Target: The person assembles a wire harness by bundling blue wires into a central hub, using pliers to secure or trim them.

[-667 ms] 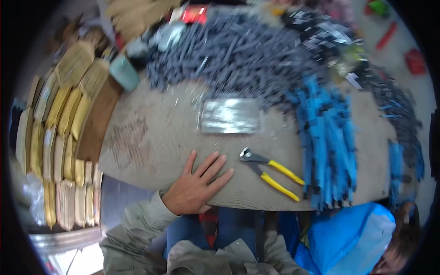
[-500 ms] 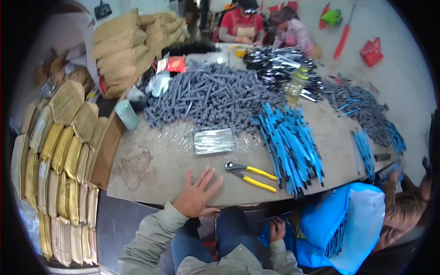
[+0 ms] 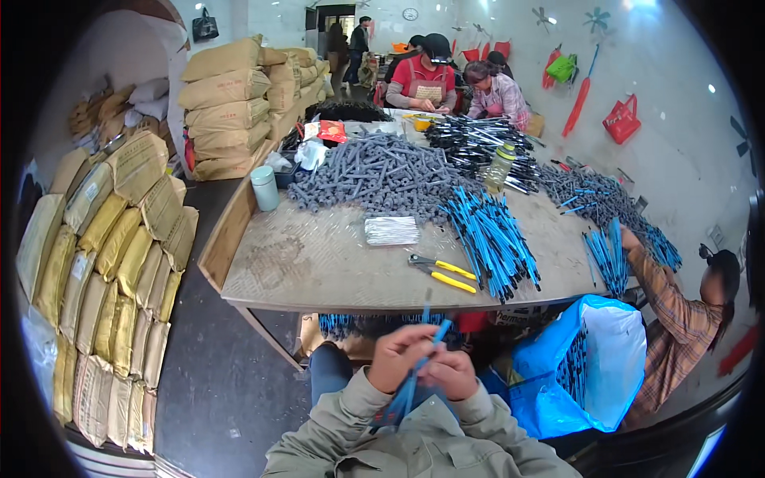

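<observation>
From my feed, my left hand (image 3: 401, 356) and right hand (image 3: 451, 373) press together around a blue rod (image 3: 414, 374), so I cannot tell where each finger grips it; its lower end blurs into my jacket at 6 o'clock. The table (image 3: 319, 263) edge hides my legs and most of the blue pieces (image 3: 343, 323) stored under it. At 4 o'clock, the blue bag (image 3: 590, 374) conceals most of its contents. At 3 o'clock, the co-worker's hand (image 3: 629, 239) sinks into a blue pile. The people at 12 o'clock are too small to read what they handle.
</observation>
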### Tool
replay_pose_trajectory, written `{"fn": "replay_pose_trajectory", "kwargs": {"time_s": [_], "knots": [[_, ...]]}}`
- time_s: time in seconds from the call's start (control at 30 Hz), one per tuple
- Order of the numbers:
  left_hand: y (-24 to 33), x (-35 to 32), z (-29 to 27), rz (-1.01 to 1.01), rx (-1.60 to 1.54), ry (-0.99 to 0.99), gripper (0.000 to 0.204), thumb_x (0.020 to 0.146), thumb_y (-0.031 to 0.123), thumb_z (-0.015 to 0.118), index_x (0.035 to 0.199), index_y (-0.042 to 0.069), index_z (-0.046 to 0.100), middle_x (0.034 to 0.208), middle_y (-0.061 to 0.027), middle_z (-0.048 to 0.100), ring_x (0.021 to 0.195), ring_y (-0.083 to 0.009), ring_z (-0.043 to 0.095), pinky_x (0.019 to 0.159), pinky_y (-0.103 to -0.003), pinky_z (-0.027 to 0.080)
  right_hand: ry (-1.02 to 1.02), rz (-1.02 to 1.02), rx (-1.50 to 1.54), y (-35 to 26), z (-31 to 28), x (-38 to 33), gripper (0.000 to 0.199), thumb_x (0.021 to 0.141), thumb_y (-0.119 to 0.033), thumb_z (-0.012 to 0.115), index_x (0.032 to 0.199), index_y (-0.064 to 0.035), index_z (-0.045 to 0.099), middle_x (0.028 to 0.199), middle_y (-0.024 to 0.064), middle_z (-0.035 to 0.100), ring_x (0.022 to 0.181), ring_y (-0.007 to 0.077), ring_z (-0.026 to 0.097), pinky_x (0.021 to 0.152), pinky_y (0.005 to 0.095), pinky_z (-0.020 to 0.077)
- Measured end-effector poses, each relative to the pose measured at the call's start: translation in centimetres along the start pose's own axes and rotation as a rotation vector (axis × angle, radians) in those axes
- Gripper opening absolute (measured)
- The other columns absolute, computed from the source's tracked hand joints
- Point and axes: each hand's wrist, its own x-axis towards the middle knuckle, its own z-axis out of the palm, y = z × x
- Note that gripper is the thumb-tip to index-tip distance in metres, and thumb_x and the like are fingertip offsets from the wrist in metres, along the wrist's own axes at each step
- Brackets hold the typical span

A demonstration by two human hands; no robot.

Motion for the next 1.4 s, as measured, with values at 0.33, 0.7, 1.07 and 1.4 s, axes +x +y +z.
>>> {"fn": "replay_pose_trajectory", "kwargs": {"time_s": [0.33,0.7,1.07,1.4], "knots": [[-0.1,1.6,-2.4,0.232,-0.186,0.749,0.033,0.089,0.013,0.053,0.12,0.003,0.049,0.084,-0.0068,0.062,0.073,-0.0106,0.056,0.065,-0.024,0.047,0.172,-0.053,-0.13,4.1,4.8,4.2,0.02,0.084,0.0,0.055,0.104,0.0018,0.055,0.082,0.0034,0.058,0.071,0.0086,0.054,0.067,0.0219,0.0451],[-1.5,4.4,-3.8,-0.034,-0.22,0.463,0.026,0.082,0.008,0.065,0.106,0.001,0.059,0.082,0.0016,0.059,0.071,-0.0064,0.054,0.064,-0.019,0.046,0.17,-0.168,-0.392,2.8,0.4,6.6,0.013,0.085,-0.002,0.055,0.097,0.0021,0.057,0.078,0.0031,0.057,0.062,0.0062,0.053,0.055,0.0203,0.0425],[-0.6,4.5,-4.8,-0.05,-0.018,0.515,0.025,0.078,0.004,0.068,0.101,0.002,0.06,0.08,0.0037,0.058,0.069,-0.0035,0.052,0.06,-0.018,0.044,0.095,-0.189,-0.37,4.4,0.4,8.2,0.012,0.087,-0.003,0.05,0.097,0.0003,0.054,0.077,0.0016,0.055,0.056,0.0061,0.05,0.052,0.0204,0.0417],[-1.6,4.8,-3.6,0.045,-0.047,0.649,0.023,0.082,0.005,0.062,0.104,0.001,0.056,0.07,0.0021,0.053,0.058,-0.0043,0.049,0.052,-0.019,0.041,0.206,-0.047,-0.174,4.1,0.4,7.8,0.011,0.09,-0.01,0.049,0.094,-0.0009,0.054,0.067,0.0009,0.055,0.057,0.0033,0.049,0.05,0.0202,0.0395]]}}
